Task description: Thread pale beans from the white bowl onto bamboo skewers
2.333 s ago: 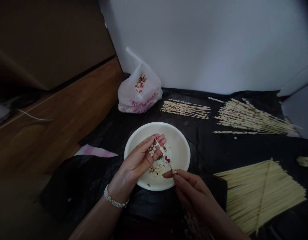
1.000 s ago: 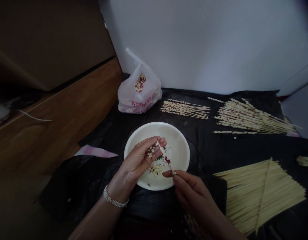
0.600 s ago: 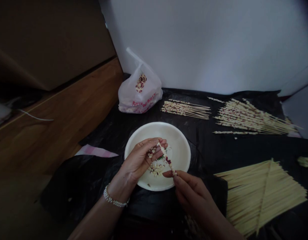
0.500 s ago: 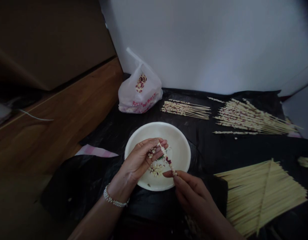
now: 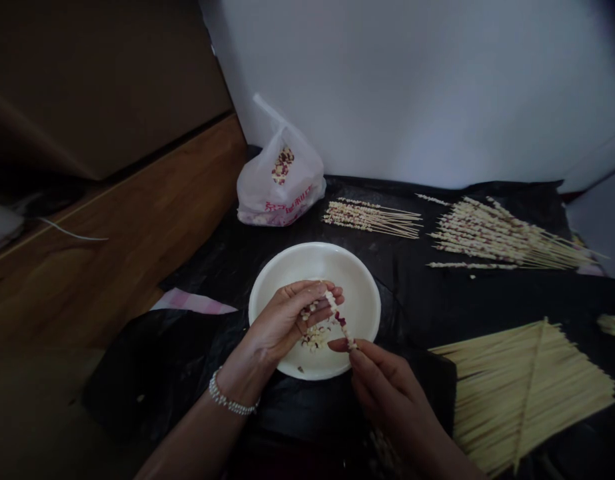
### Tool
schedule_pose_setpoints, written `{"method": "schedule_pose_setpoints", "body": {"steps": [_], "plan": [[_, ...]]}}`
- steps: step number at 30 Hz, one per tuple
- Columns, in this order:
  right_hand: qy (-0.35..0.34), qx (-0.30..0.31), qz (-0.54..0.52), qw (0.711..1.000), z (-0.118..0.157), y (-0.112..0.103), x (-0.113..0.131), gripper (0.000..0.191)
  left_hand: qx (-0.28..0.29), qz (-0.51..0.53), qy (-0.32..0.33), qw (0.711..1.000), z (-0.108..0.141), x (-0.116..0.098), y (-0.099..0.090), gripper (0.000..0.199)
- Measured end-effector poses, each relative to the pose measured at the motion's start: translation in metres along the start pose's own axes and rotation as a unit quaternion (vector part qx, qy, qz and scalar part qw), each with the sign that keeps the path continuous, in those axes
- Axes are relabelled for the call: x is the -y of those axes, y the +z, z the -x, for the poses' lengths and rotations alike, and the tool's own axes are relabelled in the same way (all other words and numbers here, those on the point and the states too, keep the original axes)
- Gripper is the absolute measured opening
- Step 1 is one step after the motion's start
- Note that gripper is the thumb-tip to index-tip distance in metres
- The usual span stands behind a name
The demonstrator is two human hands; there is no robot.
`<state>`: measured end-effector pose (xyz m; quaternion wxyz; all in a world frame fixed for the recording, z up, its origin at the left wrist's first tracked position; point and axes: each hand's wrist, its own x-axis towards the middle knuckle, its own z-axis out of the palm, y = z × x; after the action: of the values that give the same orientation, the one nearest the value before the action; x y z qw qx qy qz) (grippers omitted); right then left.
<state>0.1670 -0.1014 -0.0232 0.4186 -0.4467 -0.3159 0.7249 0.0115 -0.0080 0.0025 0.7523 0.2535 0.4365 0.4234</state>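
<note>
Over a white bowl (image 5: pixel 362 280), my left hand (image 5: pixel 292 313) is cupped with small pale and dark red pieces in its palm. Its thumb and finger pinch at the upper end of a skewer (image 5: pixel 340 320) threaded with white and dark red pieces. Near the bowl's front right rim, my right hand (image 5: pixel 382 377) grips the lower part of this skewer, which slants down to the right. Loose pieces (image 5: pixel 314 339) lie in the bottom of the bowl, partly hidden by my left hand.
Behind the bowl stands a white plastic bag (image 5: pixel 282 183) of pieces. Threaded skewers lie in a small group (image 5: pixel 370 217) and a larger pile (image 5: pixel 497 237) at the back right. Bare sticks (image 5: pixel 527 393) lie at the front right on black sheeting (image 5: pixel 402 280).
My left fingers have shifted slightly to the right along with the skewer's upper end. White pieces now cover the tip that showed bare before. My right hand has barely moved.
</note>
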Motion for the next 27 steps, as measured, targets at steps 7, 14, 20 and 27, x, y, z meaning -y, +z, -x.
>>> {"method": "schedule_pose_setpoints", "body": {"steps": [7, 14, 20, 27], "plan": [[-0.011, -0.012, 0.006, 1.000, -0.003, -0.002, 0.003, 0.032, 0.013, 0.034, -0.018, 0.999, -0.001, 0.000, 0.000, 0.017], [0.010, -0.018, -0.021, 1.000, -0.007, -0.005, 0.004, 0.041, -0.061, 0.183, -0.072, 0.979, -0.008, -0.007, 0.003, 0.031], [0.021, -0.025, -0.023, 0.999, -0.006, -0.005, 0.004, 0.043, -0.084, 0.191, -0.068, 0.976, -0.011, -0.006, 0.000, 0.026], [0.018, -0.020, -0.051, 0.998, -0.006, -0.006, 0.002, 0.036, -0.093, 0.138, 0.044, 0.985, -0.007, 0.000, 0.006, 0.023]]}}
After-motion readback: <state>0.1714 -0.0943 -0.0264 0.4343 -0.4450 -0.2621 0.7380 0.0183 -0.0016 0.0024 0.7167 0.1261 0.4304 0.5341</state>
